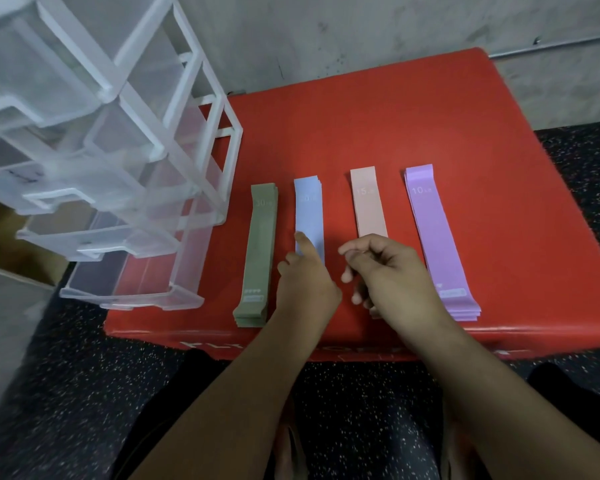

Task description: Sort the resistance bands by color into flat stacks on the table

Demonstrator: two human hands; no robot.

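Four flat stacks of resistance bands lay side by side on a red padded desk (395, 116), running from near to far. From left to right they were an olive-green stack (257, 254), a pale blue stack (309, 213), a salmon-pink stack (369, 206) and a lilac stack (433, 237).

The person's left hand (305, 289) lay over the near half of the blue stack, its forefinger straight and resting on the top band, the other fingers tucked under. The right hand (392, 278) hung over the near end of the pink stack, fingers loosely curled with nothing seen in their grasp; a sliver of pink showed below the wrist.

The green and lilac stacks lay untouched on either side of the hands, their near ends close to the desk's front edge. Strips of bare red separated the stacks, and the far half of the desk was open up to the grey concrete wall (326, 29).

A clear plastic drawer unit (118, 150) stood on the left edge, just beside the green stack, its bottom drawer (136, 285) pulled out over the dark speckled floor (66, 375).
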